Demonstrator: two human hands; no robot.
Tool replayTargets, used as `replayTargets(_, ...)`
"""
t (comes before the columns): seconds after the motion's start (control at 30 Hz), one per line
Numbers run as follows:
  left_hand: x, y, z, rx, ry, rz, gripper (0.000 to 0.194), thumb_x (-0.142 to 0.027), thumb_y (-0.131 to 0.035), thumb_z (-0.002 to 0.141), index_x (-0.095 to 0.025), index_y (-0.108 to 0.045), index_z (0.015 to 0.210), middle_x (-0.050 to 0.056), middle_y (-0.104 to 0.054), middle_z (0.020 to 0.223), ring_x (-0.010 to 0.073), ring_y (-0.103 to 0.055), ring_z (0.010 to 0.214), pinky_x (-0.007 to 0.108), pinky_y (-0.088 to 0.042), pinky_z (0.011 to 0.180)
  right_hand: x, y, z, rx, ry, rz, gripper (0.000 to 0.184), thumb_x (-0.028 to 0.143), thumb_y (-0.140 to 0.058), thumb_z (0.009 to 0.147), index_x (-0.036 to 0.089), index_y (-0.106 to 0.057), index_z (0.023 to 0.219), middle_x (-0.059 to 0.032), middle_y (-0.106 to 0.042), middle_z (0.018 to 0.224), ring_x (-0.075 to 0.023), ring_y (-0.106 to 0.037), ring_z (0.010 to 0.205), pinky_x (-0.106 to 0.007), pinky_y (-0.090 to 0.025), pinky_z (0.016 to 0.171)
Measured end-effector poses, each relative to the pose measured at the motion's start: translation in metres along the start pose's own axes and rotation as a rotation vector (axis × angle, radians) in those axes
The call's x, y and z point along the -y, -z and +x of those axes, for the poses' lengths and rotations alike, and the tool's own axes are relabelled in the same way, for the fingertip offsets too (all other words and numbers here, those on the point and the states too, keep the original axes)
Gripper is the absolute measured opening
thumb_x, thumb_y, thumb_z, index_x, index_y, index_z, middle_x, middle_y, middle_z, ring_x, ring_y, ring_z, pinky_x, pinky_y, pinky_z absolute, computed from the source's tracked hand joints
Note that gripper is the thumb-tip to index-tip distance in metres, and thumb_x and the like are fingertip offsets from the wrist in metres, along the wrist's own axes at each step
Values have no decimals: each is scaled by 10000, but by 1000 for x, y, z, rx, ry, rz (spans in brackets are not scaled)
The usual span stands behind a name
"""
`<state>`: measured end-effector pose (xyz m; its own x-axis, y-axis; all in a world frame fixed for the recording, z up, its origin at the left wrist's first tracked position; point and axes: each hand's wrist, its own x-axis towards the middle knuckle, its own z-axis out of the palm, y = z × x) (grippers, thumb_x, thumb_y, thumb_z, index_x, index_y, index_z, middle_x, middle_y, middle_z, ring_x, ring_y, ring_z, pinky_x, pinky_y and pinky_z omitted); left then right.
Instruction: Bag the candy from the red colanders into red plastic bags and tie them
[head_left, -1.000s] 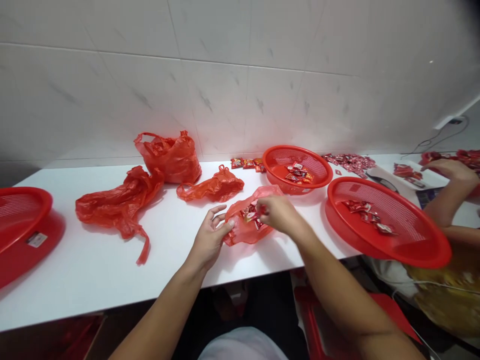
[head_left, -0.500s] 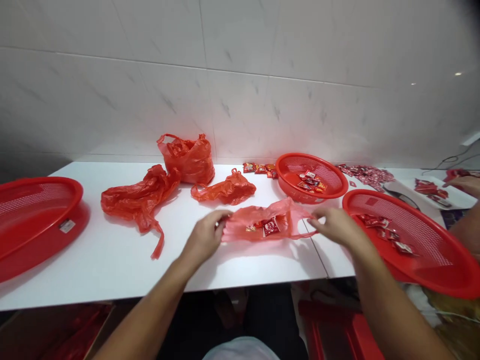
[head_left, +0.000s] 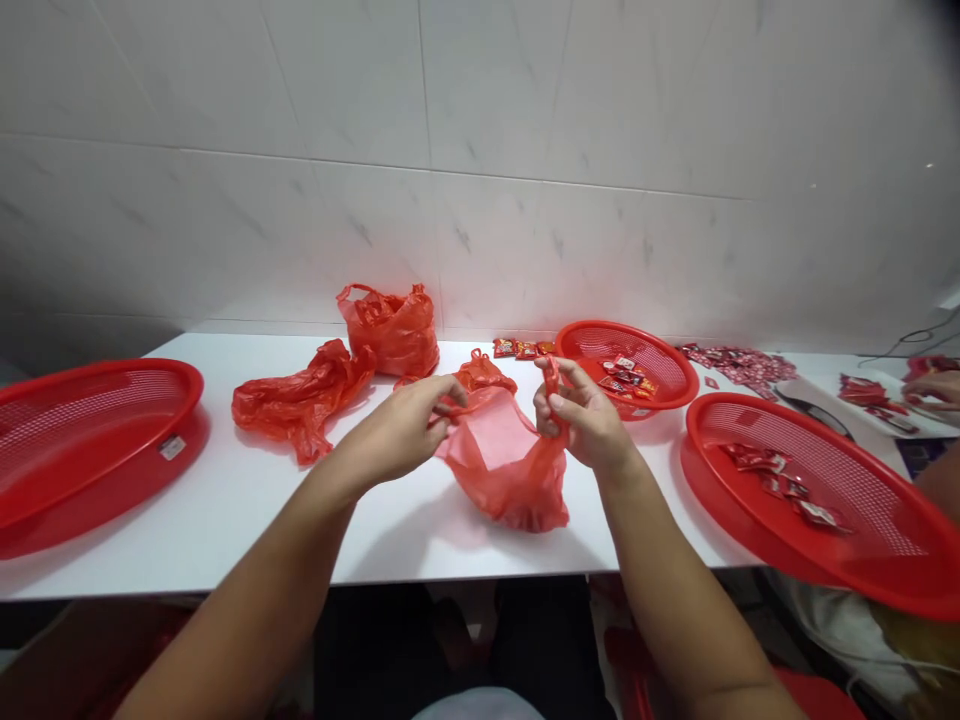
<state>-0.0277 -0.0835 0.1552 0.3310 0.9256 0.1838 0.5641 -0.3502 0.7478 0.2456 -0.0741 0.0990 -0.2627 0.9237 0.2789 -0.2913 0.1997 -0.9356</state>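
A thin red plastic carrier bag (head_left: 504,470) hangs from both my hands, its bottom resting on the white counter (head_left: 225,540). My left hand (head_left: 397,430) pinches one handle, and my right hand (head_left: 581,418) pinches the other. The bag's mouth is stretched between them, and its lower part bulges. Whatever lies inside is hidden by the red film. Just behind it sits a crumpled red bag (head_left: 480,375), partly covered. Further left lie a fuller red bag (head_left: 390,332) and a loose crumpled one (head_left: 304,398).
Red mesh baskets stand left (head_left: 90,430), back (head_left: 660,352) and right (head_left: 750,420), the latter two holding snack packets (head_left: 757,458). Loose packets (head_left: 739,365) lie along the tiled wall (head_left: 480,180). A co-worker's hand (head_left: 934,390) reaches in at the far right.
My hands have drawn closer together and lifted the bag from lying flat. Its mouth now stands open, and the packets seen through it earlier are hidden.
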Motion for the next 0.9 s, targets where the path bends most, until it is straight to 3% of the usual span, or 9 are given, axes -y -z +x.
replayTargets(0.1, 2, 37, -4, 38, 95, 284, 209, -106, -684, 706, -254, -748, 838, 36, -741, 830, 228, -669, 657, 282, -421, 569, 10, 0, 1, 28, -10, -75, 673, 532, -792, 840, 419, -488, 1430, 65, -453, 713, -120, -370, 515, -265, -352, 504)
replayTargets(0.23, -1, 62, -3, 67, 107, 437, 192, -134, -642, 769, -258, -761, 854, 27, -752, 803, 203, -650, 600, 269, -387, 534, 15, -2, 0, 27, 13, -137, 747, 554, -751, 887, 393, -393, 1523, 67, -439, 707, -132, -403, 532, -268, -365, 507)
replayTargets(0.4, -52, 30, 11, 52, -118, 385, 133, -200, -621, 878, -254, -717, 955, -5, -775, 895, 179, -715, 778, 248, -486, 629, 15, -36, 13, 203, -25, -426, 819, 485, -902, 770, 276, -534, 1472, 33, -572, 776, -150, -535, 661, -278, -467, 609)
replayTargets(0.47, -73, 15, 17, 100, -199, 305, 123, -177, -634, 875, -242, -718, 938, -10, -784, 916, 169, -731, 829, 242, -515, 669, 14, -53, 21, 269, -46, -549, 616, 482, -912, 751, 249, -683, 1274, -2, -633, 843, -168, -580, 731, -271, -476, 619)
replayTargets(0.53, -83, 8, 21, 112, -254, 255, 106, -187, -649, 888, -235, -739, 915, -7, -789, 921, 167, -736, 854, 244, -534, 700, 11, -62, 28, 293, -90, -556, 380, 524, -813, 855, 213, -742, 1062, -17, -633, 804, -158, -569, 708, -252, -443, 578)
replayTargets(0.63, -70, 9, 21, 6, -262, 221, 162, -302, -680, 932, -250, -773, 1055, 14, -799, 1061, 176, -740, 915, 266, -564, 761, 5, -58, 34, 342, -214, -374, 543, 681, -532, 1006, 177, -726, 947, 38, -447, 544, -107, -393, 496, -232, -312, 461)
replayTargets(0.73, -37, 7, 15, 58, -214, 152, 305, -366, -748, 901, -242, -759, 1180, 32, -804, 1073, 185, -747, 897, 280, -582, 761, -1, -45, 34, 400, -280, -247, 687, 825, -424, 974, 182, -637, 859, 89, -333, 433, -78, -250, 392, -226, -195, 405)
replayTargets(0.8, -17, -1, 8, 38, -206, 96, 180, -339, -753, 899, -212, -788, 1022, 26, -800, 913, 177, -732, 798, 276, -571, 715, -6, -41, 34, 388, -317, -236, 667, 845, -448, 952, 201, -555, 815, 81, -381, 427, -71, -262, 374, -219, -184, 394)
replayTargets(0.9, -1, -19, -4, -148, -267, 56, 130, -263, -721, 924, -204, -781, 824, 24, -772, 811, 166, -704, 751, 277, -552, 711, -10, -41, 34, 294, -343, -187, 607, 814, -475, 962, 216, -515, 870, 74, -456, 455, -79, -318, 371, -209, -233, 392)
